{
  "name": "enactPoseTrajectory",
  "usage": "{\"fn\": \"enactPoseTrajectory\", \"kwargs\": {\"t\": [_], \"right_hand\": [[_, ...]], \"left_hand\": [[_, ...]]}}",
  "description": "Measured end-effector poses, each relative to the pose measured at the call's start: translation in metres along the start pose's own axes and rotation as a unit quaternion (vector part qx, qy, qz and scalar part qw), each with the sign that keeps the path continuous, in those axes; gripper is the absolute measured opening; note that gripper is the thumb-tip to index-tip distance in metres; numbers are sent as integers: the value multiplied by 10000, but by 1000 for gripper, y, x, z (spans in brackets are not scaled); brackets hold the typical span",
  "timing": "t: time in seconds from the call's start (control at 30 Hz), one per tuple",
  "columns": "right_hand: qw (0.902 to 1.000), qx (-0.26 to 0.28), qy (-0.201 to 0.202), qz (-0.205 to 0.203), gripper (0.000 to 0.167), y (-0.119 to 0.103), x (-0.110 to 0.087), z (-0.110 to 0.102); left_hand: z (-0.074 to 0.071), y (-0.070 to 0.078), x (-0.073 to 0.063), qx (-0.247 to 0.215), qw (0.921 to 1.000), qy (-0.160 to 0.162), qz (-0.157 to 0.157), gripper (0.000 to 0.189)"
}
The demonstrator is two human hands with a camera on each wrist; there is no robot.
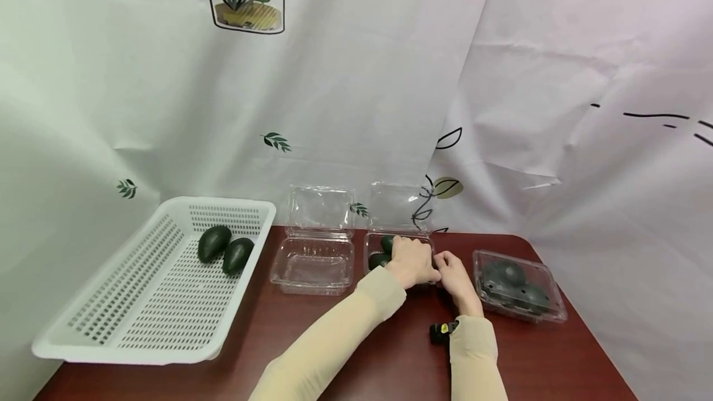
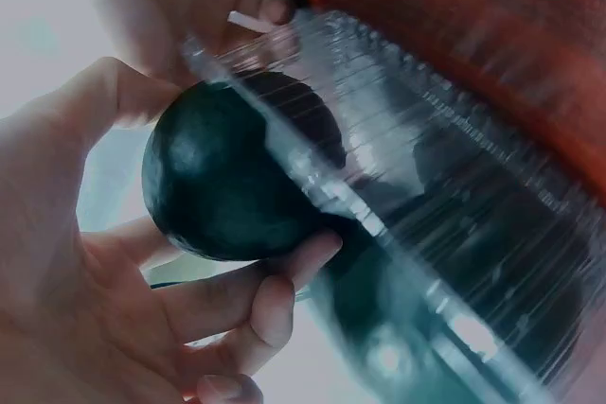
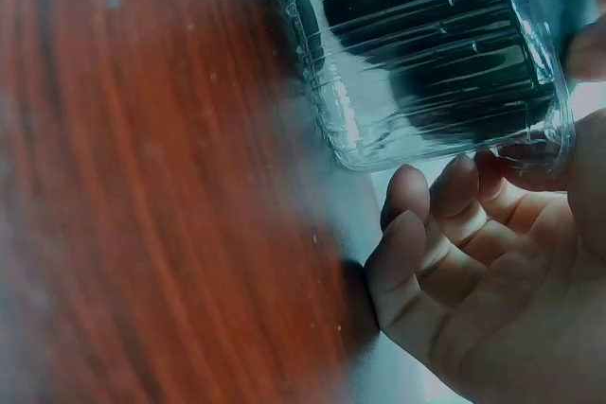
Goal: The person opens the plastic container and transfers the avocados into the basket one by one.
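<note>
My left hand (image 1: pixel 412 262) holds a dark green avocado (image 2: pixel 204 182) at the rim of a clear plastic clamshell box (image 1: pixel 372 241), thumb on one side and fingers on the other. Other avocados (image 1: pixel 379 260) lie in this box, partly hidden by the hand. At the box's right end is my right hand (image 1: pixel 455 276), pinching the rim; in the right wrist view its bent fingers (image 3: pixel 407 198) stand against the end wall. The box's lid (image 1: pixel 398 206) stands raised behind it.
Left of it sits another open clamshell box (image 1: pixel 312 265), with no fruit in it. A white perforated basket (image 1: pixel 128 265) with two avocados (image 1: pixel 238 257) stands at far left. A closed box (image 1: pixel 548 289) of avocados is at right. A printed white cloth (image 1: pixel 356 91) hangs behind the table.
</note>
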State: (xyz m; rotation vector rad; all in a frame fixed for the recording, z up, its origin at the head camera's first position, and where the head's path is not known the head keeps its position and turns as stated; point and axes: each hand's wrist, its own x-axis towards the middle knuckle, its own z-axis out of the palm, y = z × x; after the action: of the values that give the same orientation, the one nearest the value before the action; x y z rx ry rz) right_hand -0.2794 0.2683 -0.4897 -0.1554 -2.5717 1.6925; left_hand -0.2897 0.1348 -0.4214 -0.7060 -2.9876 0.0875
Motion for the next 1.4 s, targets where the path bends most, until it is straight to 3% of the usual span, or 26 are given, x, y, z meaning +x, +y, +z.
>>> {"fn": "enactPoseTrajectory", "kwargs": {"t": [0.27,0.5,0.67,1.03,1.23,1.4], "right_hand": [[10000,-47,-36,59,23,3,1,-1],[9998,-148,-66,85,24,5,2,2],[9999,-103,-116,60,26,4,2,3],[9999,-17,-109,37,27,2,3,3],[9999,-33,-119,24,27,2,3,1],[9999,-17,-108,-24,27,1,2,2]], "left_hand": [[-15,-9,-10,36,9994,213,267,39],[-29,-35,-18,135,9980,486,380,50],[-46,-64,-25,159,9966,734,344,63],[-78,-141,-47,-23,9917,1282,23,59],[-88,-181,-59,-131,9892,1449,-192,55],[-87,-217,-76,-344,9866,1533,-431,56]]}}
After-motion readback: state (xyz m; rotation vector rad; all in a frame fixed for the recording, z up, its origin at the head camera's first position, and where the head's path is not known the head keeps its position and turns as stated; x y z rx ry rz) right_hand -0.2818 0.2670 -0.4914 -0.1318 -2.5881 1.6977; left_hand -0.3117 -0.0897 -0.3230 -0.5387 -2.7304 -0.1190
